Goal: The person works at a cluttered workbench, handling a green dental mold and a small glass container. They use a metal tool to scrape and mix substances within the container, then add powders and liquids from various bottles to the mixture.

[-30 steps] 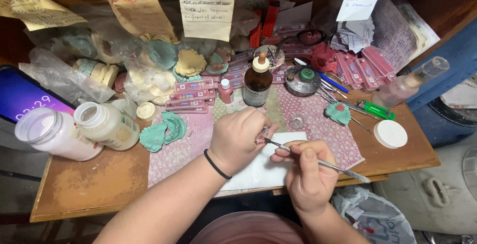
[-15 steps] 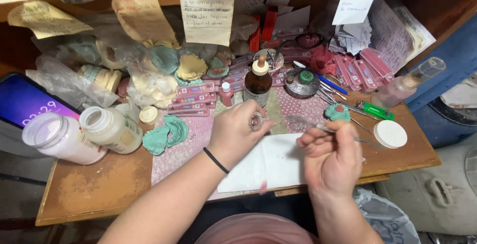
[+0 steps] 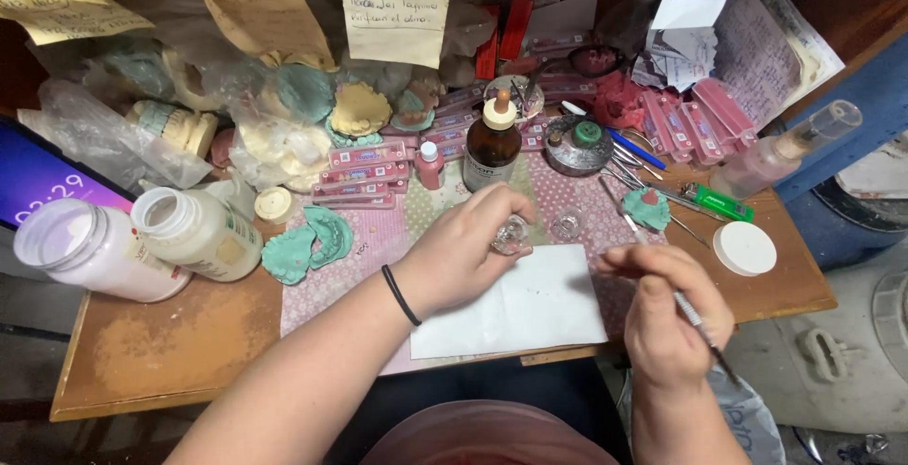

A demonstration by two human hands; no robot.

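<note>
My left hand (image 3: 463,252) rests at the top edge of a white sheet of paper (image 3: 530,309) and grips a small clear glass cup (image 3: 512,234) between fingers and thumb. A black band circles that wrist. My right hand (image 3: 667,318) is off the sheet's right side, pinching a thin metal-handled tool (image 3: 653,257) whose tip points up and away toward a green dental cast (image 3: 646,208). A second small clear glass cup (image 3: 567,226) stands on the patterned mat between the two hands. A brown glass bottle (image 3: 492,148) with a cream dropper top stands just behind.
Two open white plastic jars (image 3: 194,233) (image 3: 90,247) lie at the left, with green dental casts (image 3: 307,243) beside them. Pink tooth cards (image 3: 364,174), metal tools, a green lighter (image 3: 719,202), a white lid (image 3: 744,248) and a clear spray bottle (image 3: 785,153) crowd the wooden bench. Paper notes hang above.
My left hand has slid right onto the paper's top edge with the glass cup. My right hand moved right, off the paper, and tipped the tool upward.
</note>
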